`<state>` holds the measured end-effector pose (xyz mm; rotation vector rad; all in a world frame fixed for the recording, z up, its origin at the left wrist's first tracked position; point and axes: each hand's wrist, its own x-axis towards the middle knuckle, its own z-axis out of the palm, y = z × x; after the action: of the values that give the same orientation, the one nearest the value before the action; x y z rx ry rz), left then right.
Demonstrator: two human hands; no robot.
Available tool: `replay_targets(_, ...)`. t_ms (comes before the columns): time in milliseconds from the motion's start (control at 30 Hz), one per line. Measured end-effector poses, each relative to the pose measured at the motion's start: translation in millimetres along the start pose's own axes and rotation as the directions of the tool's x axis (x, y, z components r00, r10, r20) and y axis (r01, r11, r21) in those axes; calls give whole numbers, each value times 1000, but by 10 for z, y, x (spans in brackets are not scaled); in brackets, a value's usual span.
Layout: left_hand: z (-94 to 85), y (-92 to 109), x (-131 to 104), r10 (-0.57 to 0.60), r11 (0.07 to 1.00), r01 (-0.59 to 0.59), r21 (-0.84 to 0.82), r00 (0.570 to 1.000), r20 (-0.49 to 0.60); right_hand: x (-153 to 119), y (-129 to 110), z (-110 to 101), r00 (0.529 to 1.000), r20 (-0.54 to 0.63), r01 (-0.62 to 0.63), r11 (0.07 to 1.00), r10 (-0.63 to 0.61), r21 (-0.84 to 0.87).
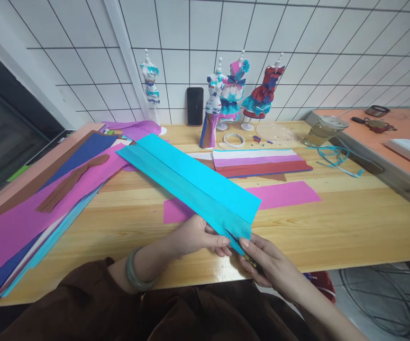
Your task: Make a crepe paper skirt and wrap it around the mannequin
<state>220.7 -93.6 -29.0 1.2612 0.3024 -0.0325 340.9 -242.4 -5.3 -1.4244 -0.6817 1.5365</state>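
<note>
Pinching blue paper [190, 182]: left hand [210, 239]; right hand [263, 259] curled round scissors [251, 262] at paper's near end. Far end sagging could skew cut.

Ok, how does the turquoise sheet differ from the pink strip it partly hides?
The turquoise sheet slants in the left hand; the pink strip lies flat on the table. The sheet shows a bright and a darker band, while the strip is one shade. The sheet also looks wider than the strip. Both are long pieces.
</note>
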Motion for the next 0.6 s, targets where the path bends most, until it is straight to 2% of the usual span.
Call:
replay_targets(267,-11,-16,6,15,1000,-15,-5,1000,7,21,47,-34,999,30,17,999,-18,28)
replay_targets(600,-29,-27,17,10,1000,-10,-4,1000,22,45,67,-42,999,22,42,999,-42,-14)
